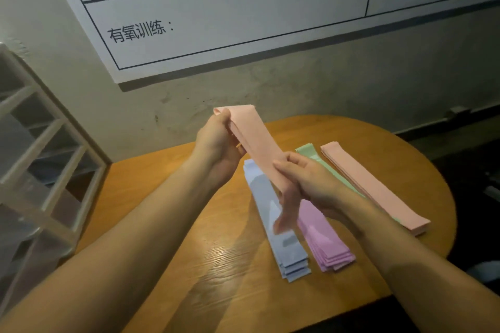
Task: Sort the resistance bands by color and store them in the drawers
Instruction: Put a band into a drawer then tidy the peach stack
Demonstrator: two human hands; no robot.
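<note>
I hold a peach resistance band (254,135) above the table, stretched flat between both hands. My left hand (219,149) pinches its far end; my right hand (303,186) grips its near end. On the table below lie sorted stacks of bands: a pale blue stack (281,238), a pink stack (324,240), a green stack (324,165) mostly hidden by my right hand, and a peach stack (378,189) at the right. A white drawer unit (46,159) stands at the left.
The round wooden table (216,265) stands against a grey wall. A large whiteboard chart (243,21) with printed and handwritten text hangs on the wall above. Dark floor shows to the right of the table.
</note>
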